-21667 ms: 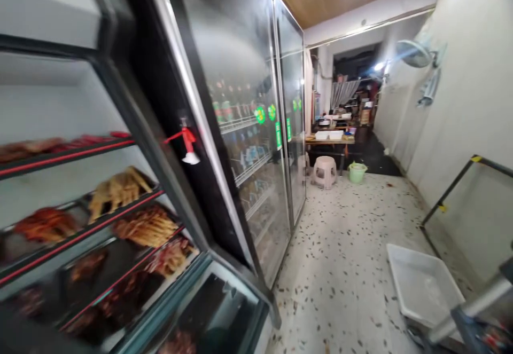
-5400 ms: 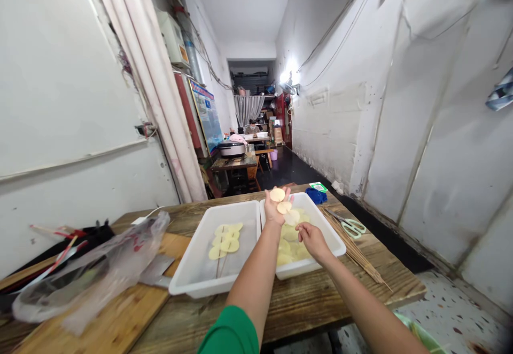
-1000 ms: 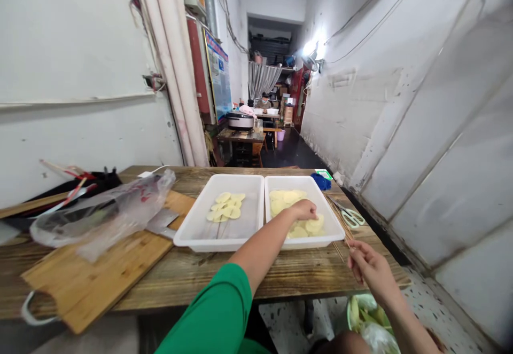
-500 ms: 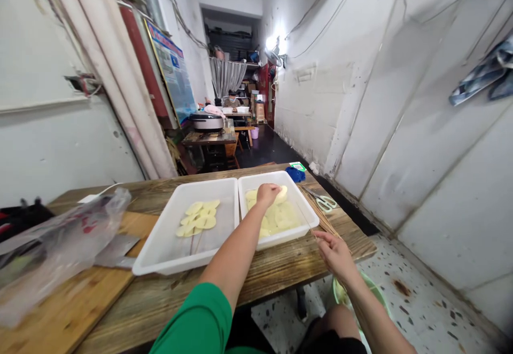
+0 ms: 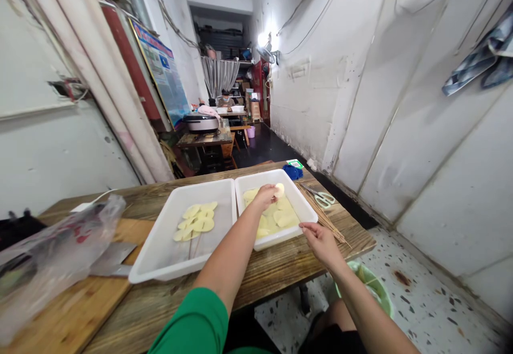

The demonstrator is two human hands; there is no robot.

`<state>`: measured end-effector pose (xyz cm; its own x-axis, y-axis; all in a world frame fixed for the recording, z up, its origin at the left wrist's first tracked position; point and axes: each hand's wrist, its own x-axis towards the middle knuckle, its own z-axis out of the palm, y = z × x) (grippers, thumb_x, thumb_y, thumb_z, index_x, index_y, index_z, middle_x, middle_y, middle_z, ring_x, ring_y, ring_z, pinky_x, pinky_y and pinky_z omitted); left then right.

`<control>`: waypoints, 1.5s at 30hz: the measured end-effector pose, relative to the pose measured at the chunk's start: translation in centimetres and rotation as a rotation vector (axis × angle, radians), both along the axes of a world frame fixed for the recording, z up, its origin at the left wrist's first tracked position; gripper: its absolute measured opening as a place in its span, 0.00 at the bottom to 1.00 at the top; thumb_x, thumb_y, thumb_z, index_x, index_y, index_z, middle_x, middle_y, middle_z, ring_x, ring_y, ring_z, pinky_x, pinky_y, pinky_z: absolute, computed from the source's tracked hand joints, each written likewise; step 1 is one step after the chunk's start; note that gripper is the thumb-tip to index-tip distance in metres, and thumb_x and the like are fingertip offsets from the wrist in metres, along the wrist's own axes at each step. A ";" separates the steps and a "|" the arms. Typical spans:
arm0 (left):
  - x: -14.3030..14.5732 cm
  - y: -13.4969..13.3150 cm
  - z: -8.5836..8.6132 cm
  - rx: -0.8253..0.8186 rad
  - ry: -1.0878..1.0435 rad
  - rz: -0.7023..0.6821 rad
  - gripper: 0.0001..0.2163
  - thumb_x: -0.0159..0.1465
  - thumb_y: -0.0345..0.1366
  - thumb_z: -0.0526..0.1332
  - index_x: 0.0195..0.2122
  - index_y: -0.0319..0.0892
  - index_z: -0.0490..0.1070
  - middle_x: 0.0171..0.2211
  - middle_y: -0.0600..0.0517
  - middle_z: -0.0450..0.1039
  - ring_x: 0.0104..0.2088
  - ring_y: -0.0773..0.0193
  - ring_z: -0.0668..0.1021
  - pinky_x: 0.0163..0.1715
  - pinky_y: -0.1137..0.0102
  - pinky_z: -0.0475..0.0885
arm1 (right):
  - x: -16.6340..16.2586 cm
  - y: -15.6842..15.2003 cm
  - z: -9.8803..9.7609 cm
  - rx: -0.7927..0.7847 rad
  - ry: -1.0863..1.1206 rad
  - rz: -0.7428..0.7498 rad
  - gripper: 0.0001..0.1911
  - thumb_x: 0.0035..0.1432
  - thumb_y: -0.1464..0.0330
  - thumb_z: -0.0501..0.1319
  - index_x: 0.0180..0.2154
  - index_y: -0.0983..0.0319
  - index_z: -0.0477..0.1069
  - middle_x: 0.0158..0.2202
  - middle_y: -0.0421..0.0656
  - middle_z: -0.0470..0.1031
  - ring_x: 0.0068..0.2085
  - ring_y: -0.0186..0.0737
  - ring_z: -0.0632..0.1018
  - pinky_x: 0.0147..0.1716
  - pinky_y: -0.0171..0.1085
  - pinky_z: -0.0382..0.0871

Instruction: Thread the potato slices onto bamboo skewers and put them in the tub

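Observation:
My left hand [image 5: 265, 196] pinches a pale yellow potato slice [image 5: 279, 189] above the right white tray [image 5: 237, 187]. In that tray, more potato slices [image 5: 285, 217] lie in cloudy liquid. Closed fingertips of my right hand [image 5: 320, 241] hold a thin bamboo skewer near the tray's front right corner; the stick is barely visible now. Skewered potato slices [image 5: 196, 219] rest in the left white tray [image 5: 150, 247], their sticks pointing toward me. A bundle of bamboo skewers [image 5: 331, 223] lies on the table beside my right hand.
Green-handled scissors [image 5: 324, 199] and a blue cloth [image 5: 292, 171] lie past the right tray. At left are a cutting board [image 5: 68, 311], a cleaver [image 5: 112, 255] and a plastic bag [image 5: 72, 258]. A green bucket [image 5: 382, 292] stands below. Another person [image 5: 226, 100] sits far back.
My right hand has moved left and slightly up, closer to the right tray. The slice in my left hand has turned more upright and now faces me. The view has shifted slightly.

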<state>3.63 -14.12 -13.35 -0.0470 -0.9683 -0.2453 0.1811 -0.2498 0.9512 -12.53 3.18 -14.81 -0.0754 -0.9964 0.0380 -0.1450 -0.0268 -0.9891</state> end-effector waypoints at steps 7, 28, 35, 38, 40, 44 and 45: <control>-0.1 0.4 0.5 0.110 0.223 -0.053 0.12 0.52 0.19 0.63 0.32 0.39 0.61 0.29 0.49 0.73 0.30 0.63 0.78 0.33 0.67 0.75 | 0.4 -0.4 0.1 -0.042 0.068 0.003 0.25 0.48 0.56 0.56 0.38 0.70 0.75 0.15 0.35 0.61 0.18 0.29 0.57 0.18 0.31 0.48; 0.0 0.7 1.2 0.061 0.337 0.091 0.06 0.55 0.23 0.65 0.31 0.37 0.70 0.25 0.51 0.72 0.25 0.72 0.75 0.26 0.78 0.70 | 1.5 -0.6 0.7 -0.043 0.048 -0.002 0.26 0.48 0.55 0.57 0.39 0.70 0.75 0.15 0.34 0.58 0.18 0.29 0.56 0.18 0.31 0.47; -0.2 0.5 1.0 0.025 0.338 0.129 0.09 0.50 0.21 0.69 0.29 0.36 0.70 0.26 0.50 0.73 0.27 0.69 0.76 0.34 0.72 0.74 | 1.7 -0.4 1.2 -0.063 0.047 -0.006 0.26 0.48 0.56 0.57 0.40 0.71 0.75 0.15 0.34 0.57 0.18 0.29 0.56 0.17 0.31 0.47; -0.2 0.4 0.9 0.020 0.334 0.118 0.11 0.49 0.22 0.70 0.29 0.36 0.69 0.27 0.50 0.73 0.29 0.68 0.77 0.36 0.70 0.75 | 1.7 -0.7 1.0 -0.079 0.062 -0.032 0.25 0.48 0.57 0.57 0.39 0.71 0.75 0.15 0.35 0.60 0.18 0.29 0.57 0.17 0.31 0.48; -0.2 0.4 0.8 0.017 0.326 0.107 0.11 0.48 0.23 0.70 0.29 0.36 0.69 0.27 0.50 0.73 0.29 0.68 0.77 0.36 0.70 0.75 | 1.7 -1.0 0.8 -0.084 0.074 -0.049 0.25 0.48 0.57 0.57 0.39 0.71 0.76 0.15 0.36 0.62 0.18 0.30 0.59 0.17 0.31 0.50; -0.1 0.4 0.8 0.015 0.307 0.093 0.11 0.48 0.23 0.70 0.29 0.36 0.69 0.27 0.49 0.73 0.28 0.69 0.76 0.35 0.70 0.75 | 1.7 -1.4 0.5 -0.090 0.086 -0.053 0.26 0.48 0.56 0.56 0.39 0.71 0.76 0.15 0.38 0.64 0.19 0.32 0.62 0.18 0.31 0.53; -0.2 0.4 0.8 0.007 0.305 0.089 0.10 0.49 0.23 0.70 0.29 0.36 0.70 0.27 0.49 0.74 0.27 0.69 0.76 0.34 0.71 0.74 | 1.7 -1.4 0.5 -0.089 0.088 -0.052 0.26 0.48 0.56 0.56 0.39 0.71 0.76 0.15 0.38 0.64 0.20 0.32 0.63 0.18 0.31 0.53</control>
